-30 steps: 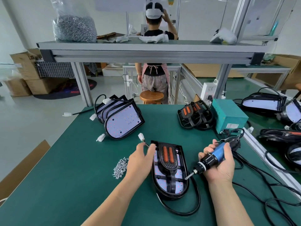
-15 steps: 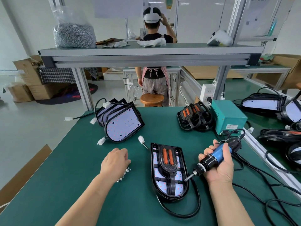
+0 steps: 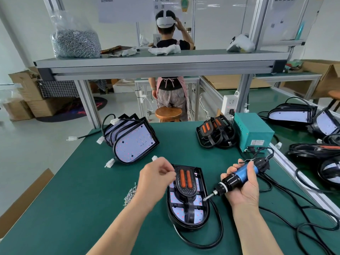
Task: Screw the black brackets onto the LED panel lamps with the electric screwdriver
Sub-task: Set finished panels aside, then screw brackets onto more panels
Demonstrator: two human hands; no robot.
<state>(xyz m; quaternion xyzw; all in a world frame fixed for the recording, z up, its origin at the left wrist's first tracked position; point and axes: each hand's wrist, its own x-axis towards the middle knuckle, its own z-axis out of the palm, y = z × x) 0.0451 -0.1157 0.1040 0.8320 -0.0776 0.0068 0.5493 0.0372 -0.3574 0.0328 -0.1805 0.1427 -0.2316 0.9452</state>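
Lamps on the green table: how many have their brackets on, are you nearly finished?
Looks done: the bracketed lamps stacked by the teal box. In hand: the front lamp, bracket laid on it; the right hand holds the electric screwdriver, tip at its right edge, and the fingers of the left hand hover pinched over its top. Still to do: the bare lamps stacked at left.

We see a bright, even scene under soft, diffuse light, mostly from above. Shadows are weak: a faint one beside the lamp (image 3: 184,225) on the green table (image 3: 73,208), and a darker band beneath the shelf (image 3: 161,60). The floor (image 3: 36,144) has a mild sheen, and the blue screwdriver (image 3: 239,176) carries a small highlight. The fingers of the left hand (image 3: 154,178) look slightly smeared. Straight posts and table edges bow toward the corners; the far notices are soft.
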